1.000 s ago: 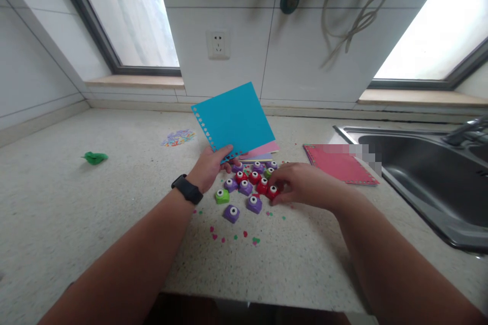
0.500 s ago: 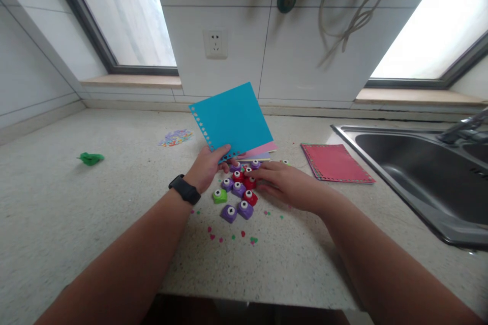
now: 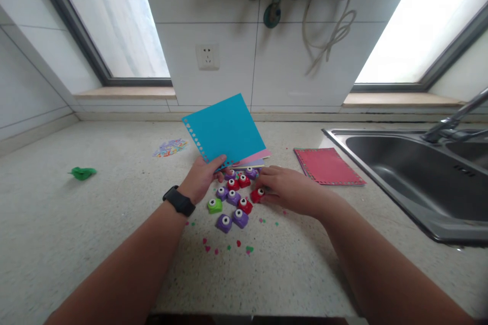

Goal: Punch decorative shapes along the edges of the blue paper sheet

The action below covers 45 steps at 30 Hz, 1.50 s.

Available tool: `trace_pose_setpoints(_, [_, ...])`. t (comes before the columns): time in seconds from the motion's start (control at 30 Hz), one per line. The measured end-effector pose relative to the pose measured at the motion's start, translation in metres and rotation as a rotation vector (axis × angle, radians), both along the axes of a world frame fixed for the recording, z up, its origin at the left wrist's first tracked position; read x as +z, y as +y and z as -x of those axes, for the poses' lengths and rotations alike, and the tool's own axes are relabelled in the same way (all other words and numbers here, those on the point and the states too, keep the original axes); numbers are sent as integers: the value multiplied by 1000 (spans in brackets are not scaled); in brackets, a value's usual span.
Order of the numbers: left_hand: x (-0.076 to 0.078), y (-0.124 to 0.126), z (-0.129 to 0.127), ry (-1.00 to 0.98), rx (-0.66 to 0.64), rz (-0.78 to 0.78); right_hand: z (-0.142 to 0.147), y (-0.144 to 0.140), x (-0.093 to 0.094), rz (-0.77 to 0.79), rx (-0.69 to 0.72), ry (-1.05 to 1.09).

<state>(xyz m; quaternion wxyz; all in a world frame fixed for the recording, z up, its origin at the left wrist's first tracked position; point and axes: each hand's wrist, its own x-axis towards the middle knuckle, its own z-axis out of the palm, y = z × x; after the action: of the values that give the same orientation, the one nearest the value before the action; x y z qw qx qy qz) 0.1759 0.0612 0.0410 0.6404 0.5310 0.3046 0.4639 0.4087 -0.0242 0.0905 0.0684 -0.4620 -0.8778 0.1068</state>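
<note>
My left hand [image 3: 202,176] pinches the lower edge of a blue sheet of paper [image 3: 229,129], tilted up over the counter. Small punched shapes run along the sheet's left edge and part of its lower edge. At the right of a cluster of small craft punches, my right hand [image 3: 280,188] has its fingers closed on a red paper punch [image 3: 257,194]. Beside it lie purple punches [image 3: 240,218], other red punches [image 3: 244,206] and a green punch [image 3: 215,205]. Pink and lilac sheets [image 3: 251,161] lie partly hidden behind the blue one.
A stack of red sheets with punched edges [image 3: 330,166] lies right, beside a steel sink [image 3: 396,177]. Paper confetti [image 3: 171,148] is heaped at the back left, with loose bits [image 3: 229,247] in front. A crumpled green piece [image 3: 83,173] lies far left.
My right hand has drawn the red punch slightly right, away from the cluster. The left hand still holds the blue sheet. The camera view has shifted a little.
</note>
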Motion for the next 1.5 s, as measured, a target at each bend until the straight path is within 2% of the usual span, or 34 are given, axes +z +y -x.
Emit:
trace_pose_setpoints(0.07, [1, -1, 0, 0, 8, 4, -1, -2, 1, 5, -29, 90])
trace_pose_setpoints(0.13, [2, -2, -1, -13, 14, 15, -4, -2, 1, 52, -120, 233])
trace_pose_setpoints(0.23, [3, -3, -1, -37, 13, 33, -7, 0, -4, 97, -264, 528])
trace_pose_setpoints(0.3, [2, -3, -1, -55, 11, 47, -8, 4, -8, 84, -302, 741])
trace_pose_setpoints(0.47, [1, -3, -2, -118, 22, 94, -7, 11, -10, 174, -254, 1193])
trace_pose_setpoints(0.57, [0, -3, -2, -135, 20, 121, -5, 11, -10, 156, -195, 1354])
trace_pose_setpoints(0.67, [1, -4, -2, -150, 8, 124, -3, 10, -12, 12, -188, 1363])
trace_pose_setpoints(0.8, [4, -6, -5, -170, 17, 132, -1, 8, -12, -244, -145, 1216])
trace_pose_setpoints(0.93, [5, -7, -6, -170, 23, 148, 0, 5, -6, -395, -121, 1094])
trace_pose_setpoints(1.07, [1, -4, -5, -192, 1, 143, -1, 2, -2, -367, -150, 1116])
trace_pose_setpoints(1.33, [0, -6, -6, -214, -30, 127, 9, -2, -2, -139, -129, 1440])
trace_pose_setpoints(1.4, [0, -6, -7, -218, -33, 129, 12, -4, -2, -171, -126, 1448])
trace_pose_setpoints(1.5, [0, -6, -8, -226, -36, 142, 16, -5, -3, -304, -133, 1366])
